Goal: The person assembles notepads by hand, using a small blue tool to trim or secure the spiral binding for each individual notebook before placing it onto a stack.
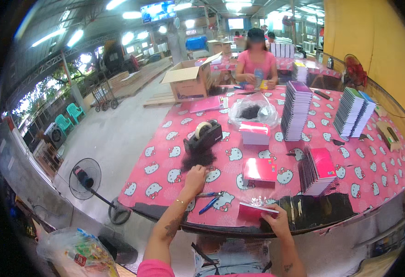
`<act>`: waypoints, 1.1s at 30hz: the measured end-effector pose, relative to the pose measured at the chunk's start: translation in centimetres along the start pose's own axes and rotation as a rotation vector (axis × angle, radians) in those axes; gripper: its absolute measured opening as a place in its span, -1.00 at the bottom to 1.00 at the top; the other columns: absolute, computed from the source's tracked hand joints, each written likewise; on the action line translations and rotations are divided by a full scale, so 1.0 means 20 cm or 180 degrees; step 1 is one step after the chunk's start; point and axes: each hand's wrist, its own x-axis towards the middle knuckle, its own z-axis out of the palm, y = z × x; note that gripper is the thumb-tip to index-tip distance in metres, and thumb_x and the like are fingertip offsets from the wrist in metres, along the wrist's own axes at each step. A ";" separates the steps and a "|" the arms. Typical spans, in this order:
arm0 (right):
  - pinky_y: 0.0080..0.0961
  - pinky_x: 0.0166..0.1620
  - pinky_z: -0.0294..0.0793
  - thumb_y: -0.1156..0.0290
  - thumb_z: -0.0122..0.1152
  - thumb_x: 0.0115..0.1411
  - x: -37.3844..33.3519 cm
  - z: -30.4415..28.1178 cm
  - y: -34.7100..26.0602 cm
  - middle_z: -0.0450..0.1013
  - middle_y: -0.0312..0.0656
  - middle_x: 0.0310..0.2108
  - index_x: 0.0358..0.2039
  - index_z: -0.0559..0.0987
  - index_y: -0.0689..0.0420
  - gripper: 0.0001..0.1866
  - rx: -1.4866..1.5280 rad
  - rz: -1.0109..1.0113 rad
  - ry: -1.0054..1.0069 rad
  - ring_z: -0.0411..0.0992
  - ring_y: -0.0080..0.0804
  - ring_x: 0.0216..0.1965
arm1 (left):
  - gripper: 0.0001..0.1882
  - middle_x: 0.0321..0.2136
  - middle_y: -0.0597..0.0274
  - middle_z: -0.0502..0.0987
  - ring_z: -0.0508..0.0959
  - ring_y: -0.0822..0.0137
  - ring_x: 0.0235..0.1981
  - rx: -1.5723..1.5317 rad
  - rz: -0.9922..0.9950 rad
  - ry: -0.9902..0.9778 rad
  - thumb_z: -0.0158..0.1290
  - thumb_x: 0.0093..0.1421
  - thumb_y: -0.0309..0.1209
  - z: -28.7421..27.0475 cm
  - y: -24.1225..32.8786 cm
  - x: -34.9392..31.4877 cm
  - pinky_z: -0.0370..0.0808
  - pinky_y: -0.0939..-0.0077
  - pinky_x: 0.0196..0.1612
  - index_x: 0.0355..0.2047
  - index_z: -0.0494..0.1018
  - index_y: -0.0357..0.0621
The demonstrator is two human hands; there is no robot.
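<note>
My right hand (277, 220) grips a thin pink notebook (253, 210) at its right end, over the table's near edge. My left hand (196, 179) reaches across to the near side of a dark pile of thin black pieces (199, 159), perhaps binding coils. Its fingers are curled down, and whatever is between them is hidden. Beyond that pile stands a black tape dispenser (203, 137) with a roll of tape (203, 130). Blue pliers (209, 205) and another blue-handled tool (207, 195) lie between my hands. A flat stack of pink covers (260, 170) sits ahead of my right hand.
To the right stand spiral notebook stacks: pink (317, 171), purple-topped (296, 113) and green-topped (349, 111). A clear plastic bag (253, 111) holds black pieces. Across the table (165, 152), a person (258, 62) handles small items near a cardboard box (191, 85). A fan (85, 179) stands left.
</note>
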 end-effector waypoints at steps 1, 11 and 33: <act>-0.60 -0.16 0.43 0.58 0.38 0.11 0.00 -0.01 0.01 0.55 -0.34 -0.35 -0.21 0.65 0.21 -0.79 0.0018 0.0065 -0.0044 0.44 -0.62 -0.28 | -0.74 -0.31 0.01 0.52 0.52 -0.01 -0.21 -0.0154 0.0021 0.0372 0.10 0.25 -0.30 0.00 0.01 0.00 0.50 0.16 -0.09 -0.20 0.54 -0.27; -0.59 -0.12 0.45 0.59 0.34 0.15 -0.01 0.01 -0.08 0.57 -0.32 -0.32 -0.14 0.63 0.23 -0.77 0.0005 0.0169 -0.0200 0.46 -0.61 -0.25 | -0.82 -0.32 -0.02 0.52 0.56 0.04 -0.32 -0.0975 -0.0506 0.0493 0.04 0.31 -0.43 -0.29 0.44 -0.02 0.48 0.22 -0.31 -0.19 0.42 -0.31; -0.71 -0.27 0.32 0.53 0.31 0.22 0.01 0.06 -0.04 0.45 -0.48 -0.38 -0.14 0.62 0.20 -0.82 0.0043 0.0210 -0.0469 0.31 -0.74 -0.34 | -0.79 -0.35 0.09 0.62 0.60 0.30 -0.39 -0.2252 -0.0446 -0.0407 0.18 0.24 -0.45 -0.37 0.66 -0.42 0.50 0.49 -0.31 -0.12 0.58 -0.23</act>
